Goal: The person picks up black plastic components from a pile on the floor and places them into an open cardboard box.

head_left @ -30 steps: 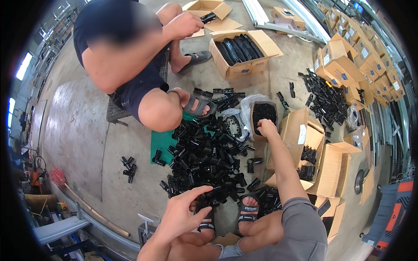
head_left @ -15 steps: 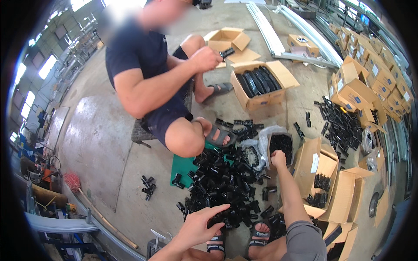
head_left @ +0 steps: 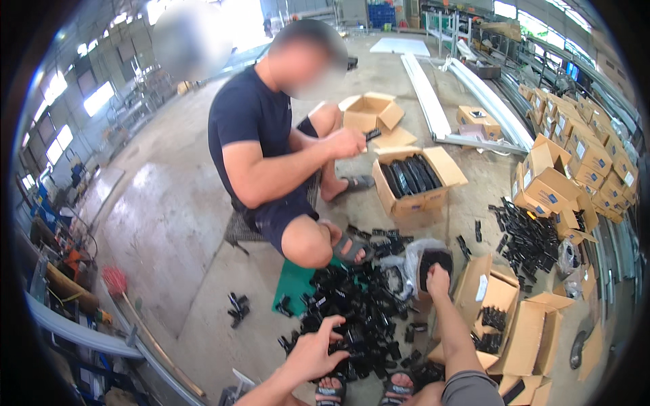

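Head view: left hand [head_left: 313, 352] open, fingers spread over pile of black plastic parts [head_left: 359, 308] on floor at 6 o'clock. Right hand [head_left: 437, 277] reaches into bag [head_left: 433, 260], grip unclear. Best to pinch one part cleanly, avoid tangling neighbours.

The right hand [head_left: 437, 276] hides its fingers inside the plastic bag [head_left: 414, 260]; grip untellable.

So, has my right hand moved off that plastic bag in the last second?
No. The right hand stays at the mouth of the plastic bag, beside the open cardboard box; only the view tilted.
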Demonstrator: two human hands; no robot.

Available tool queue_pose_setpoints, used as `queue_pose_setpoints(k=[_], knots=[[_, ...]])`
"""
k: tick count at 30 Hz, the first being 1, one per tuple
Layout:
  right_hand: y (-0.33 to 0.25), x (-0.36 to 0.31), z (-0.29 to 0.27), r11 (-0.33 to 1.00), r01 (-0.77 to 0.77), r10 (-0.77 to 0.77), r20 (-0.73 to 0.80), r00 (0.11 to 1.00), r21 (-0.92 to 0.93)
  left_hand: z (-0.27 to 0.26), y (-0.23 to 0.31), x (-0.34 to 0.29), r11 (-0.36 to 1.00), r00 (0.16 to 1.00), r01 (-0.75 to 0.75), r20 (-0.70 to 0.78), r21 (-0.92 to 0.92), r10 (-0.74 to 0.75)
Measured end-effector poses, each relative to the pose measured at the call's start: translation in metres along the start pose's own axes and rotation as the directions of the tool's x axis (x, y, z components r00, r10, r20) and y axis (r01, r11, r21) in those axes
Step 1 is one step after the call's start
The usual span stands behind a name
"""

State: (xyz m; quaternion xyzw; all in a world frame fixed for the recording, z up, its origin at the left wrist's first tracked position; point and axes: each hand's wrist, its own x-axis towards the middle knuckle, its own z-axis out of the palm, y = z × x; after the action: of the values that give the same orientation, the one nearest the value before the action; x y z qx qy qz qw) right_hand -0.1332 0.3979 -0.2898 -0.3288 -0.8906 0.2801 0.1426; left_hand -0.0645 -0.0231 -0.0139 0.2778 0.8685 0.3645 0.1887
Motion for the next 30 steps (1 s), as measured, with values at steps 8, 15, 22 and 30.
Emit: queue_pose_setpoints(k=[8,15,22,30], knots=[[-0.203,-0.154,-0.184,0.74,0.305,-0.553,0.283,0.784,0.6,0.001,0.007,-0.018,1.0,0.999,-0.017,0.041,-0.007,0.017],[-0.227,-0.222,-0.214,0.504,0.741,-0.864,0.262,0.43,0.444,0.012,0.024,-0.017,0.984,0.983,-0.177,0.036,-0.004,0.177],[-0.23,-0.24,-0.219,0.412,0.854,-0.901,0.282,0.33,0.318,0.016,0.023,-0.031,0.973,0.973,-0.23,0.001,0.019,0.23],[-0.236,-0.257,-0.227,0.426,0.874,-0.881,0.326,0.343,0.233,0.014,0.025,-0.037,0.982,0.981,-0.19,0.028,0.018,0.19]])
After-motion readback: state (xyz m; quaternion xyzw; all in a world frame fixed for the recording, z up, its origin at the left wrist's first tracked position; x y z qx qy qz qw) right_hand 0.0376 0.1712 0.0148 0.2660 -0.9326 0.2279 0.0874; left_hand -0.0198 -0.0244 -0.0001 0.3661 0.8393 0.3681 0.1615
